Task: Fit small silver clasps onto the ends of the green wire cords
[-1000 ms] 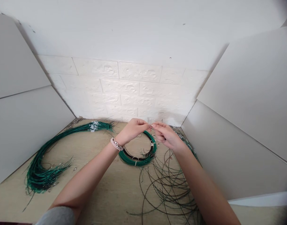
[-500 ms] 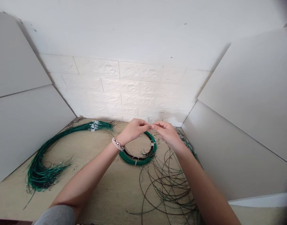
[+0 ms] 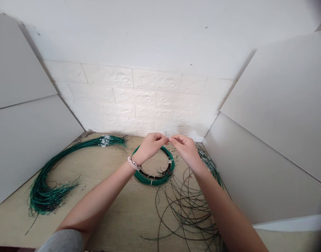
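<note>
My left hand (image 3: 153, 147) and my right hand (image 3: 185, 148) meet fingertip to fingertip near the back of the table, each closed in a pinch. Whatever lies between the fingertips is too small to make out; it may be a wire end. Below them lies a tied coil of green and dark wire (image 3: 152, 182), partly covered by my left hand. Loose dark wires (image 3: 186, 206) spread in loops beside and under my right forearm.
A thick bundle of green wires (image 3: 45, 185) with white tags (image 3: 105, 140) curves along the left. Another tagged green bundle (image 3: 209, 162) lies against the right panel (image 3: 270, 168). Small metal bits (image 3: 176, 156) are scattered by the coil. A white brick-patterned wall (image 3: 144, 98) closes the back.
My hands have drawn very slightly closer together, and my right hand has shifted a little left. Both keep their pinch. The wires on the table look the same.
</note>
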Action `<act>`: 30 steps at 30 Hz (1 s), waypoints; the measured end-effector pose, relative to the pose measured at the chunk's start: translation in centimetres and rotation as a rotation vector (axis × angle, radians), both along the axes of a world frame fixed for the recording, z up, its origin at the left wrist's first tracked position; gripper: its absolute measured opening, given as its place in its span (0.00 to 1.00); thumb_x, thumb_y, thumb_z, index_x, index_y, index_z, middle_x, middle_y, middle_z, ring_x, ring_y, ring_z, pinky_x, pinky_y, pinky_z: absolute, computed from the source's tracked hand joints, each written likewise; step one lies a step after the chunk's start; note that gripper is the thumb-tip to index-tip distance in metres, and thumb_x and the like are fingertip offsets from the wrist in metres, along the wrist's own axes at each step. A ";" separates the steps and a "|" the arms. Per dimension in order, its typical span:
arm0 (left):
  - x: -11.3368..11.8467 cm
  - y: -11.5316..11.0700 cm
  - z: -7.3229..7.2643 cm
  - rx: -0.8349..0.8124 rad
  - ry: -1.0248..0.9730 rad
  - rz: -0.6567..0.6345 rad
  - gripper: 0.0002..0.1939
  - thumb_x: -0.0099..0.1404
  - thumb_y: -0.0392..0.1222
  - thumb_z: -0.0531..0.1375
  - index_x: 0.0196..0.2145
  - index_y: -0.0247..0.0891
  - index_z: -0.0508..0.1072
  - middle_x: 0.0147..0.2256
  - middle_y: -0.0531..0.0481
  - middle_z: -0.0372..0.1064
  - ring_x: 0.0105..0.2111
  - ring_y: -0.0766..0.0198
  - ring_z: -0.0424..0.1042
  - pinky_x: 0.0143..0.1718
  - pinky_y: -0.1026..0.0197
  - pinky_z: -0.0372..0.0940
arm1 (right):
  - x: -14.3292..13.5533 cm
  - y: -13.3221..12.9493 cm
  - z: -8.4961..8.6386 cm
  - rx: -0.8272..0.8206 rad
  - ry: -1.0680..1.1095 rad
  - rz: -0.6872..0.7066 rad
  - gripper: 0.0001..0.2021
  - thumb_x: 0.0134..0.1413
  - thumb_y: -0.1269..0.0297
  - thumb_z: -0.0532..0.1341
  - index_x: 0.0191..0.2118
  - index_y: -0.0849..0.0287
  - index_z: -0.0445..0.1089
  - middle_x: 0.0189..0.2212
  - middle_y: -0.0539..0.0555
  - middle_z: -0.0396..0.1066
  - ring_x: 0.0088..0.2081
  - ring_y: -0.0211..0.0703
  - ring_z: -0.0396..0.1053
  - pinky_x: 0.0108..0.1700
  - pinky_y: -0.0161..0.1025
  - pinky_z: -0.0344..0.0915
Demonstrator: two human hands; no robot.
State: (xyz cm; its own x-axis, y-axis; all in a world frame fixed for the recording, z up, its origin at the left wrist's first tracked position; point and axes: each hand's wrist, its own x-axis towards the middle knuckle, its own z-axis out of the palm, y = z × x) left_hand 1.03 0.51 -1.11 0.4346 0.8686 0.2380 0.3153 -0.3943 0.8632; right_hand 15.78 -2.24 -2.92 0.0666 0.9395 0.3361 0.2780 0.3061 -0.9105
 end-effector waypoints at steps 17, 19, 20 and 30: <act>0.5 -0.1 -0.5 0.051 0.023 -0.002 0.15 0.58 0.45 0.51 0.28 0.32 0.73 0.27 0.49 0.70 0.28 0.65 0.66 0.30 0.64 0.58 | 0.1 -1.0 0.6 0.089 -0.322 -0.175 0.10 0.48 0.59 0.55 0.28 0.59 0.70 0.13 0.45 0.55 0.17 0.33 0.52 0.21 0.32 0.49; 0.4 -0.2 -0.4 0.062 0.043 -0.001 0.15 0.59 0.45 0.51 0.28 0.33 0.73 0.27 0.49 0.70 0.28 0.65 0.66 0.30 0.65 0.58 | 0.3 -0.6 0.4 0.056 -0.260 -0.118 0.11 0.48 0.59 0.55 0.29 0.60 0.70 0.15 0.47 0.61 0.19 0.34 0.55 0.22 0.32 0.51; 0.3 -0.2 -0.4 0.066 0.052 -0.002 0.15 0.59 0.45 0.51 0.28 0.33 0.73 0.27 0.49 0.70 0.28 0.65 0.66 0.30 0.65 0.58 | 0.3 -0.4 0.3 0.044 -0.215 -0.085 0.11 0.48 0.58 0.55 0.29 0.60 0.70 0.17 0.48 0.64 0.20 0.35 0.58 0.23 0.32 0.53; 0.0 0.1 -0.2 0.035 0.061 -0.009 0.17 0.57 0.48 0.52 0.28 0.32 0.74 0.24 0.49 0.69 0.24 0.67 0.63 0.26 0.66 0.56 | 0.5 -0.6 0.4 0.072 -0.332 -0.072 0.13 0.49 0.57 0.54 0.30 0.59 0.72 0.17 0.48 0.63 0.19 0.33 0.53 0.23 0.33 0.49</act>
State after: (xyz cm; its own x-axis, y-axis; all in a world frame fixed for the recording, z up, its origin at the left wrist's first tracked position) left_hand 1.08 0.60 -1.36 0.4569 0.8562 0.2412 0.3632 -0.4270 0.8281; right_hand 16.29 -2.89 -2.52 0.0074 0.9092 0.4162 0.5787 0.3356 -0.7433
